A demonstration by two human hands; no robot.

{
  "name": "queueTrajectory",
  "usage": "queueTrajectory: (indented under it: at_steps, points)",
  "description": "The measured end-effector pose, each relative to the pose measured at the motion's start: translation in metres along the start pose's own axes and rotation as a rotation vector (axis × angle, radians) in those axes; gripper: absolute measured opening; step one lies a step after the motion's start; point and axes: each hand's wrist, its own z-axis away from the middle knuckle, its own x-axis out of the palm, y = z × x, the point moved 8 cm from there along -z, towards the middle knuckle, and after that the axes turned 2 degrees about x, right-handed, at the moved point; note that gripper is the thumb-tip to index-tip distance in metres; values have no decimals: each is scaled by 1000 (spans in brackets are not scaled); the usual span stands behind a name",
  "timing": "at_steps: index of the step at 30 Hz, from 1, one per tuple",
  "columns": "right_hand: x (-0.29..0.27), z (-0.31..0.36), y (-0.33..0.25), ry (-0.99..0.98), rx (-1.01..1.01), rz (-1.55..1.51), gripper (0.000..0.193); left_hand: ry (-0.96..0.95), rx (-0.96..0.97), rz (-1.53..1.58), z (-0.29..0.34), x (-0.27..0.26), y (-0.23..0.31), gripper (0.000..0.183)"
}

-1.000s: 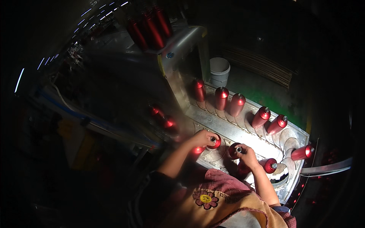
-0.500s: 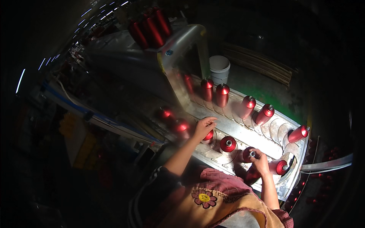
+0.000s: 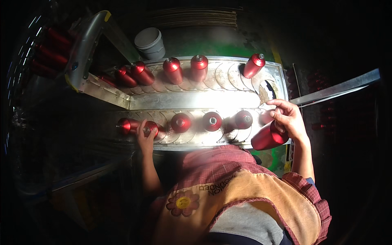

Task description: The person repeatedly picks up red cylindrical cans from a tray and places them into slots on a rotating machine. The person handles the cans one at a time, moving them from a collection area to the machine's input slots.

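My right hand (image 3: 289,119) is closed around a red metal bottle (image 3: 267,137), which it holds tilted over the conveyor's near right corner. The bottle's neck is hidden by the fingers. At the left of the near row, my left hand (image 3: 145,136) has its thumb and fingers on either side of the top of another red bottle (image 3: 151,128). A further red bottle (image 3: 128,125) leans just left of that hand. Between my hands, three red bottles, a left one (image 3: 181,123), a middle one (image 3: 212,121) and a right one (image 3: 243,119), stand on the near track.
Several red bottles, among them one near the right end (image 3: 254,66), stand along the far track of the metal conveyor (image 3: 192,100). A metal frame (image 3: 87,49) rises at left. A white bucket (image 3: 150,43) stands behind. A metal rail (image 3: 339,88) sticks out at right.
The view has turned and shifted right. My right hand has gone from a standing bottle's neck to holding a tilted bottle. My left hand has closed on a bottle in the near row.
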Motion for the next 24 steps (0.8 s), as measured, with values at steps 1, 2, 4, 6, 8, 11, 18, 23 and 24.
queueTrajectory:
  at_steps: [1, 2, 4, 6, 8, 11, 18, 23, 24]
  points:
    - [-10, 3, -20, 5, -30, -34, 31, -27, -60, 14, 2, 14, -2, 37]
    - [-22, 3, -42, 4, -69, -59, 31, -12, -15, 4, 4, 23, 6, 35]
    - [-33, -5, -83, -18, -282, -90, 29, -29, -23, 21, 7, 42, 14, 31]
    - [-38, -14, -104, 14, -395, -49, 26, -1, 9, 28, 14, 53, 28, 28]
    - [-40, -53, -98, 7, -409, -87, 21, 24, 62, 27, 25, 69, 49, 27]
    - [-23, -143, -58, -14, -437, -25, 20, -33, 40, 41, 44, 106, 81, 32]
    - [18, -301, 77, 105, -443, 107, 16, 354, 221, -286, 90, 43, 171, 43]
    - [2, -276, 58, -5, -657, -176, 25, 262, 115, -335, 113, 69, 171, 57]
    - [-16, -255, 53, 24, -657, -183, 25, 188, 93, -276, 119, 85, 170, 59]
